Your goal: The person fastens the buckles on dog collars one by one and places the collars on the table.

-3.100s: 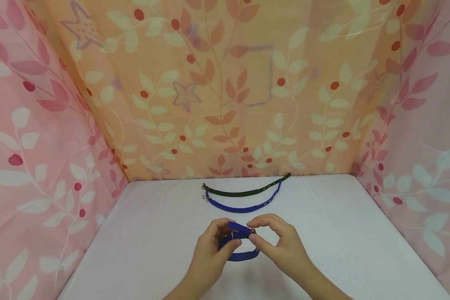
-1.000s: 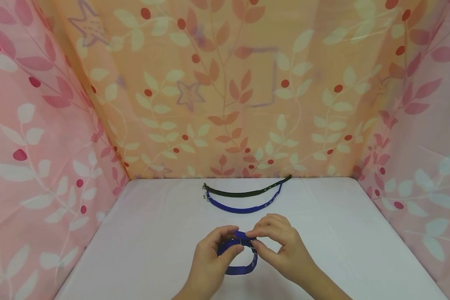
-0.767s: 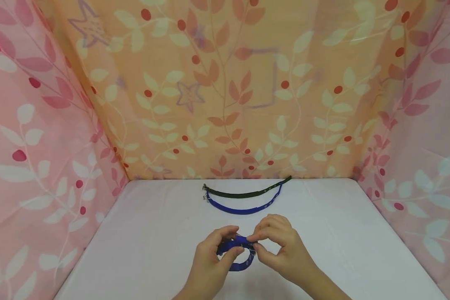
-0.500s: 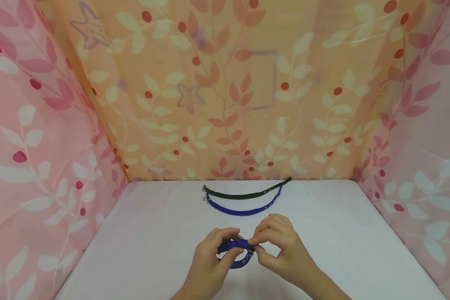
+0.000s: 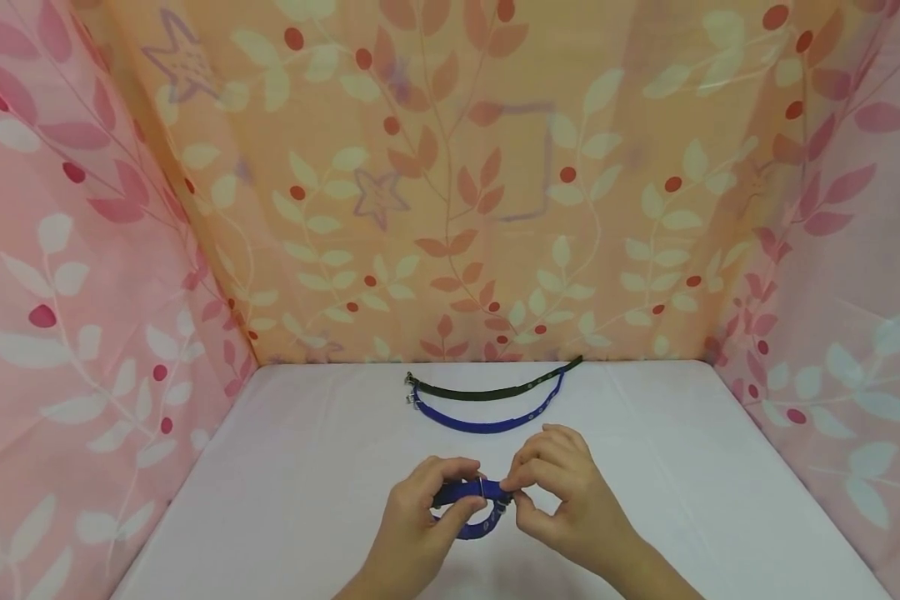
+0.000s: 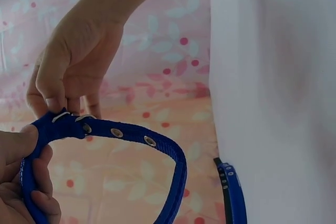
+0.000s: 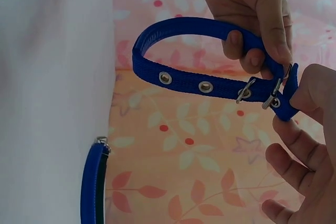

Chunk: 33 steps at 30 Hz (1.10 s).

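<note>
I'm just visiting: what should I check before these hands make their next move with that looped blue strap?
1. Left hand gripping the blue strap: ok.
2. Right hand pinching it beside the buckle: ok.
3. Buckle's pin fully seated in an eyelet: cannot tell.
4. Other blue strap and dark green strap lying apart from both hands: ok.

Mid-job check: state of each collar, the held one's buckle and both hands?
Held blue collar: bent into a loop, held aloft
Buckle: fastening unclear
Left hand: gripping the held blue collar
Right hand: pinching it near the buckle
Farther blue collar: unlooped, laid in a curve
Dark green collar: unlooped, laid in a curve
</note>
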Tool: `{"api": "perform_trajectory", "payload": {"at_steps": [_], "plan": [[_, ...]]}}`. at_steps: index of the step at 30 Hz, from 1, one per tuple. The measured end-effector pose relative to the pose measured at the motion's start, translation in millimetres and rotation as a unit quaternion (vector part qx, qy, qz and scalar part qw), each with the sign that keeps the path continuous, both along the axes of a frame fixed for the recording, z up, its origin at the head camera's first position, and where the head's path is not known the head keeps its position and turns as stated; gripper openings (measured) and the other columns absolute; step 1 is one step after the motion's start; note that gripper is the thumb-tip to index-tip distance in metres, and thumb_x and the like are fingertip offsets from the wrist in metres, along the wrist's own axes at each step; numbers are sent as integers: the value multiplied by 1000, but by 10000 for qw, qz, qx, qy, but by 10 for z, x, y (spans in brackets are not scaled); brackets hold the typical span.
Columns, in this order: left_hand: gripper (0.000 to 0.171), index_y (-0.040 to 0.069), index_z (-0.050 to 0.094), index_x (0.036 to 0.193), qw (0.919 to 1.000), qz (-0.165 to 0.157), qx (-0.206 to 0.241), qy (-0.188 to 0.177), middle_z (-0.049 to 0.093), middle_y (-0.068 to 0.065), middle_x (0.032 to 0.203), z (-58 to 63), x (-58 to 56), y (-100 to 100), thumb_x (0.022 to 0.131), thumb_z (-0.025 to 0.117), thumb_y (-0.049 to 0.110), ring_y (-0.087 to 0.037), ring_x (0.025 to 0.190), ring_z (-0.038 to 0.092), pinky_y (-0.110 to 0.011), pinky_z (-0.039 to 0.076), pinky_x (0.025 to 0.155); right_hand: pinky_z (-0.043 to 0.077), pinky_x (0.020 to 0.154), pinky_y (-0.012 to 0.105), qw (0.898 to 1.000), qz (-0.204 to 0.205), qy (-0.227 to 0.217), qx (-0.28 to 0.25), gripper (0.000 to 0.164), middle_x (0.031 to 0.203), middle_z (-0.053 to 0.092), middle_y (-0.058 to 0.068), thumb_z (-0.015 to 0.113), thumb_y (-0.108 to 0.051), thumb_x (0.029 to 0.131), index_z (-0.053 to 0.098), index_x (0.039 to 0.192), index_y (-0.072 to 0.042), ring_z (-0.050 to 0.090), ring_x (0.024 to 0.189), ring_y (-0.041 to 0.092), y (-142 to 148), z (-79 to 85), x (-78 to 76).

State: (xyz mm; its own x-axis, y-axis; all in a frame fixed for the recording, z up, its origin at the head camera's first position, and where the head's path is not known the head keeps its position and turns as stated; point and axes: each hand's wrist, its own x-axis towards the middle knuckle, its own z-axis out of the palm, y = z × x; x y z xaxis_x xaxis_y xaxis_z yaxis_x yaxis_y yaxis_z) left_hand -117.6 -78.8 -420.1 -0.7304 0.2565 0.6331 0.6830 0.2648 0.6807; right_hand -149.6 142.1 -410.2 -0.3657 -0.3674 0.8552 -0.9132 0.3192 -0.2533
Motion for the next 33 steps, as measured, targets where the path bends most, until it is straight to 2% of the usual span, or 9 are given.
{"api": "perform_trajectory", "payload": {"at_steps": [4,11,13,17,20,23,26,28,33], "plan": [[29,13,65,123,9999,-96,-7,90,69,-2,108,-8,4,-5,96,72,16,-10,93,70,-25,61,72,33,108,40,9999,-84,-7,79,38,89,63,-12,73,5,63,72,88,-24,57,91,12,3,-4,5],[28,17,67,121,9997,-88,122,-182,69,2,108,-8,12,8,95,74,19,-10,93,72,-26,62,72,34,109,46,9996,-116,138,226,37,94,62,-11,74,2,67,74,92,-24,58,92,10,14,-30,1],[25,17,67,119,9995,-88,170,-260,70,2,107,-11,13,17,95,74,19,-11,93,72,-27,62,72,34,110,48,9993,-84,270,256,31,95,62,-9,74,-1,74,75,95,-23,59,93,10,11,-49,-4],[23,21,67,115,9969,-117,236,-745,69,6,108,3,22,26,94,76,20,-10,94,72,-25,61,75,33,113,45,9990,24,345,289,13,100,66,-6,71,-13,92,75,103,-19,61,96,13,14,-72,-4],[22,22,67,115,9916,-271,364,-1215,70,6,109,35,19,18,94,75,22,-12,95,73,-27,61,78,35,111,37,9992,102,-61,377,19,106,69,-7,75,-18,94,73,113,-18,62,102,14,47,-56,11],[22,21,68,115,9851,-423,631,-1545,71,4,110,72,14,-6,95,75,23,-16,95,73,-28,61,80,42,104,31,9944,187,-868,578,37,114,70,-9,81,-18,90,68,124,-21,62,109,13,101,-15,23],[23,17,68,117,9827,-561,973,-1472,72,-1,112,95,11,-35,95,75,16,-20,97,72,-31,62,82,49,97,31,9824,270,-1673,786,43,118,70,-12,83,-20,88,66,128,-25,62,112,10,148,29,23],[25,14,67,118,9824,-650,1175,-1300,72,-5,114,101,6,-53,95,74,9,-22,98,72,-33,62,83,52,95,33,9747,304,-2048,839,38,116,70,-14,81,-24,90,67,125,-28,62,111,8,169,47,22],[26,9,67,116,9794,-814,1444,-1154,73,-9,114,108,-16,-94,93,73,0,-23,100,70,-33,61,86,54,90,32,9706,391,-2264,716,23,107,71,-13,80,-25,91,70,112,-29,63,104,10,177,49,17]]}}
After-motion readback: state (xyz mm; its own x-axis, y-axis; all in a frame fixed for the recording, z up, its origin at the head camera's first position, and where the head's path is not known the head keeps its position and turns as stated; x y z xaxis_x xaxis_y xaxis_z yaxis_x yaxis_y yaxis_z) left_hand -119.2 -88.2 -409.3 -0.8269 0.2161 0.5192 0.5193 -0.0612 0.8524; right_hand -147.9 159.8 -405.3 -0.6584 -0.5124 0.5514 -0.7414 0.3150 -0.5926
